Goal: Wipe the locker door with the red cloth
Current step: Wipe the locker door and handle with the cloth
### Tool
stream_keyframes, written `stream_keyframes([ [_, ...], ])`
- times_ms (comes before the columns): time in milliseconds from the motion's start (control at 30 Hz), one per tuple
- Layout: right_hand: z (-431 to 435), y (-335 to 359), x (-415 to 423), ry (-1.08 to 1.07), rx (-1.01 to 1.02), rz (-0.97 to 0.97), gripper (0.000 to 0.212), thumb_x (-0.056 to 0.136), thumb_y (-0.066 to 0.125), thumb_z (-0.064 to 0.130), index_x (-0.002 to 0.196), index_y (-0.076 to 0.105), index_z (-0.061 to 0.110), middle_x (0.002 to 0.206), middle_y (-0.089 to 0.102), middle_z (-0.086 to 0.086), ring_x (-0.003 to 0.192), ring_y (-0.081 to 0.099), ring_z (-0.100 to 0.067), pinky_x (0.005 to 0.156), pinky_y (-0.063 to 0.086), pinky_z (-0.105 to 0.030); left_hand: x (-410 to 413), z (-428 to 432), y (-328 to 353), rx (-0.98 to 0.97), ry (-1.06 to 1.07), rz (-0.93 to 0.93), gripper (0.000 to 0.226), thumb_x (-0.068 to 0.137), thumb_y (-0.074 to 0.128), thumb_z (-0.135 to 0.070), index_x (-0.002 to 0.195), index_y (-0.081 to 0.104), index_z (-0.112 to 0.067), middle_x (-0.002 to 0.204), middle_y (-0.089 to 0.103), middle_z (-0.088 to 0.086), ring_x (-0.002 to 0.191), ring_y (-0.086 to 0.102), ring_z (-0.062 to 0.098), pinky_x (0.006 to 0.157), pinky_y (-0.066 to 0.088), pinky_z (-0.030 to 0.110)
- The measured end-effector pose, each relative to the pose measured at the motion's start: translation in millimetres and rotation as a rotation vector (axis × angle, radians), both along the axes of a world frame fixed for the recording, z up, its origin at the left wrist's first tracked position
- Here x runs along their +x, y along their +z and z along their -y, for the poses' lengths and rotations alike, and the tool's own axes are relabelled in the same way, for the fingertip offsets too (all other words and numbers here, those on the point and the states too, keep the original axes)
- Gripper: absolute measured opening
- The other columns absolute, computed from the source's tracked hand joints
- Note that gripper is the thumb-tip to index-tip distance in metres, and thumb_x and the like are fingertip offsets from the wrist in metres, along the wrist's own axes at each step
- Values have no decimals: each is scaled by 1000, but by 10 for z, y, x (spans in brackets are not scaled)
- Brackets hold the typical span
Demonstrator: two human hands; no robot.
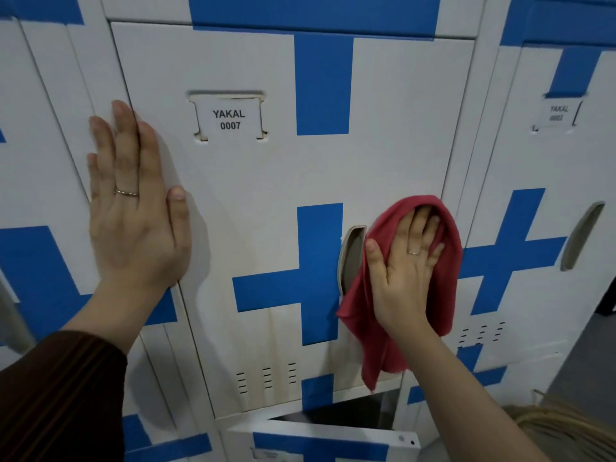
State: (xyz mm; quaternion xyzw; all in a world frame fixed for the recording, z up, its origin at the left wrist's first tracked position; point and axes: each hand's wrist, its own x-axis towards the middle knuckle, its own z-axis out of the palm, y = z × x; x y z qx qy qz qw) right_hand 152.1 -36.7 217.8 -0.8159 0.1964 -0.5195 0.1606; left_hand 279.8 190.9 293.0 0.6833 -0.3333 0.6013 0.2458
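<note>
Recessed handle (351, 258) beside my flat right hand (405, 271) pressing red cloth (373, 328) to white-blue locker door (266, 195); left hand (133, 208) spread flat.

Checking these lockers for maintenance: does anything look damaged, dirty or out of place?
Yes. The locker door labelled YAKAL 0007 has yellowish streaks below its blue cross, above the vents. The compartment below has its door hanging open.
</note>
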Motion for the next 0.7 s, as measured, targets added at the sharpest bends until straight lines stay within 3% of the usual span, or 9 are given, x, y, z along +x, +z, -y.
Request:
stream_keyframes([
  [167,57,194,3,21,22,1,64,87,19,55,129,-21,29,140,-21,12,128,-23,1,98,-30,-20,18,1,-11,-4,-1,-14,51,99,23,-19,143,16,5,147,17,32,139,7,36,117,1,38],
  [300,53,92,-52,31,-2,-34,65,88,21,53,133,-15,24,142,-16,10,130,-20,-1,102,-27,-21,22,-10,-24,10,24,-25,51,98,25,-17,143,16,6,148,18,32,137,12,46,117,8,46],
  [533,69,280,-42,51,21,-5,66,84,20,57,131,-15,28,138,-18,14,129,-19,-4,104,-18,-36,-7,-9,-4,1,8,-32,51,97,24,-14,143,17,6,147,18,32,137,11,46,117,1,37],
  [700,35,32,-113,0,11,-98,65,85,18,56,134,-13,26,141,-15,11,130,-20,-2,106,-18,-35,-10,-3,-9,0,14,-35,52,98,22,-18,143,15,6,147,17,32,139,5,33,116,-3,33],
])
